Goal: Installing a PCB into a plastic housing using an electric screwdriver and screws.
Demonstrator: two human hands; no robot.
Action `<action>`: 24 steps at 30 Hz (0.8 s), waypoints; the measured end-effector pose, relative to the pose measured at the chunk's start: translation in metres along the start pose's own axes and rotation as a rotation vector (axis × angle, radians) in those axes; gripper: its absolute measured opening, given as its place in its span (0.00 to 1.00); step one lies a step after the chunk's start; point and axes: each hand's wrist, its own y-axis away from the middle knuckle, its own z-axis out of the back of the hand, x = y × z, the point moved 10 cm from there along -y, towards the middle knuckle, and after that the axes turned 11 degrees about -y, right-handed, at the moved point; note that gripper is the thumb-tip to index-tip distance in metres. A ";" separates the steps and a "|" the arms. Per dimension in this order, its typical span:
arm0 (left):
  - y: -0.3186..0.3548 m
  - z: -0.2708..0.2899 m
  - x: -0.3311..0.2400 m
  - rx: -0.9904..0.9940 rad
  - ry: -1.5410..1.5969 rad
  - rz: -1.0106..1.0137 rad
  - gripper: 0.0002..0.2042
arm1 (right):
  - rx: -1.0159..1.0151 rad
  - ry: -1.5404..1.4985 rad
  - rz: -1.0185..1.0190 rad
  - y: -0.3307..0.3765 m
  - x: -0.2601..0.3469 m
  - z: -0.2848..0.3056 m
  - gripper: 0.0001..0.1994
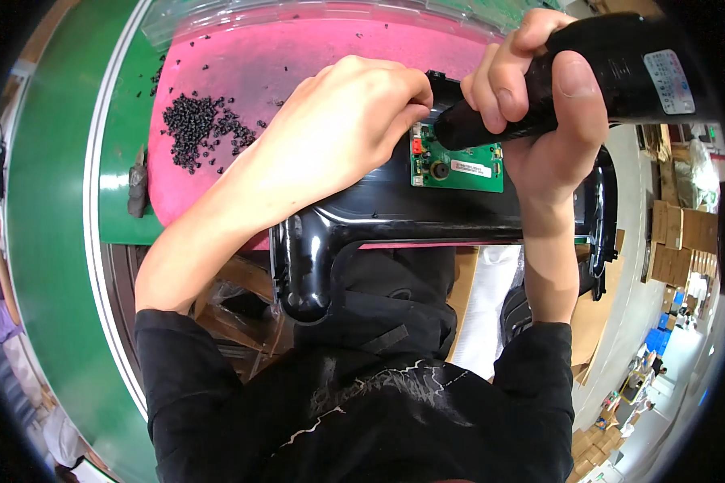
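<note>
My right hand (552,109) is wrapped round a black electric screwdriver (620,60) with a pale label on its body. The screwdriver slants down to the left, and its nose lies over the upper edge of a green circuit board (459,179); the bit is hidden. That board lies on a glossy black plastic housing (308,253) with bent arms, which reaches over the table's near edge. Close by the screwdriver's nose, my left hand (358,109) is closed in a pinch at the board's upper left corner. What its fingertips hold, if anything, is hidden.
A heap of small black screws (192,129) lies on the pink mat (242,60), left of my left forearm. Clear plastic trays (298,14) line the far edge. A dark slim object (138,189) rests on the green table (56,161). Cardboard boxes (673,241) stand at the right.
</note>
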 end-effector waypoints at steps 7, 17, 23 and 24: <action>0.002 -0.007 -0.002 0.094 -0.004 0.012 0.06 | -0.224 -0.071 -0.050 0.008 -0.008 0.005 0.20; 0.001 -0.010 -0.020 0.087 0.085 -0.155 0.07 | 0.254 -0.229 0.216 0.018 0.060 -0.006 0.24; -0.002 -0.010 -0.024 0.144 0.287 -0.199 0.07 | 0.155 -0.324 0.245 0.027 0.069 0.000 0.25; -0.001 -0.013 -0.024 0.158 0.326 -0.206 0.07 | 0.169 -0.346 0.237 0.028 0.068 -0.001 0.24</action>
